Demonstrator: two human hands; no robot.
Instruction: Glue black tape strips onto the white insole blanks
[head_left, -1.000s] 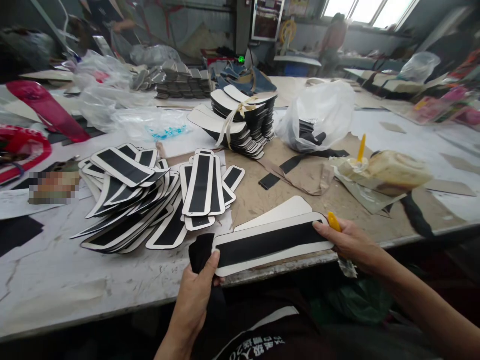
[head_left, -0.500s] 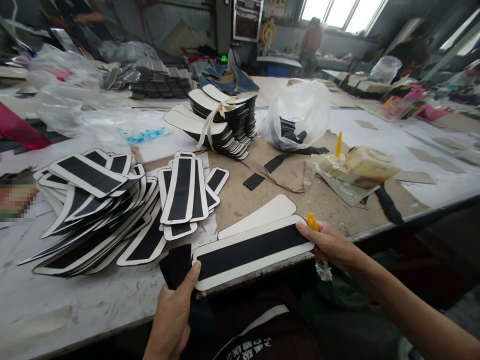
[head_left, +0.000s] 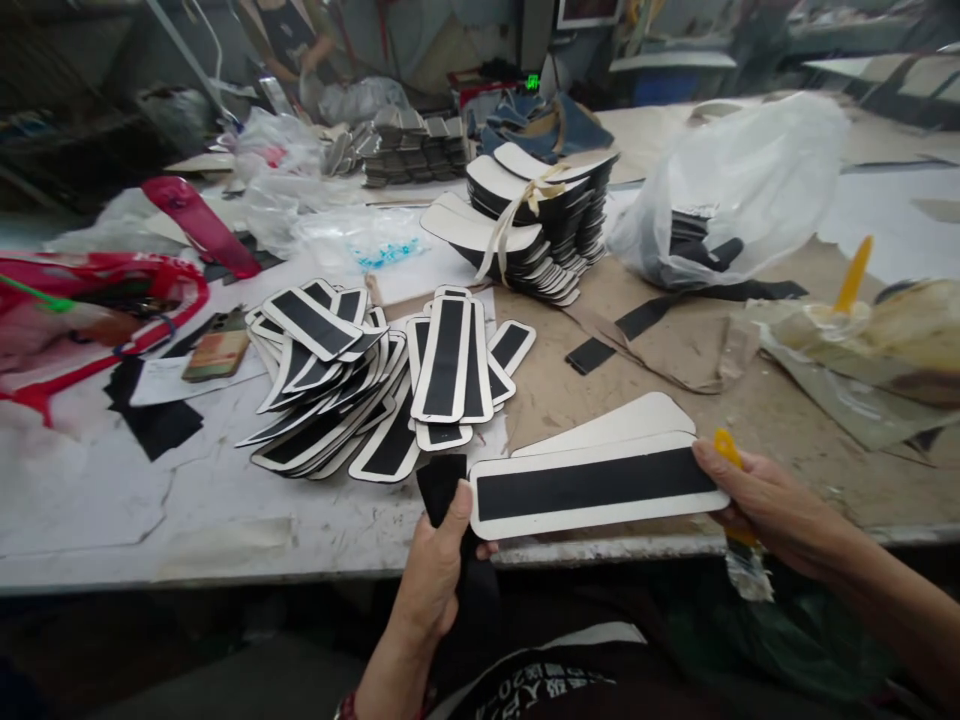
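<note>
A long white panel with a black strip down its middle [head_left: 592, 485] is held level over the table's front edge. My left hand [head_left: 435, 560] pinches its left end, thumb on top, and also grips several black fabric strips [head_left: 442, 478]. At the right end, my right hand [head_left: 765, 505] has its thumb on the panel and also holds a yellow-handled tool [head_left: 727, 448]. That tool's whitish, crusted end hangs below the hand. Just behind the held panel lies a plain white panel [head_left: 630, 422]. Left of it, similar black-striped panels [head_left: 442, 365] are heaped on the table.
Behind are tied stacks of curved white panels [head_left: 484, 225] and a plastic bag [head_left: 757, 180] with black pieces inside. A stained container [head_left: 915, 345] with a yellow stick [head_left: 855, 275] stands right. A red bag [head_left: 150, 280] lies left. Another person [head_left: 292, 40] stands across the table.
My view has swung left, so the table's things sit further right and the red bag shows. Both hands keep their hold on the panel, which looks slightly more level.
</note>
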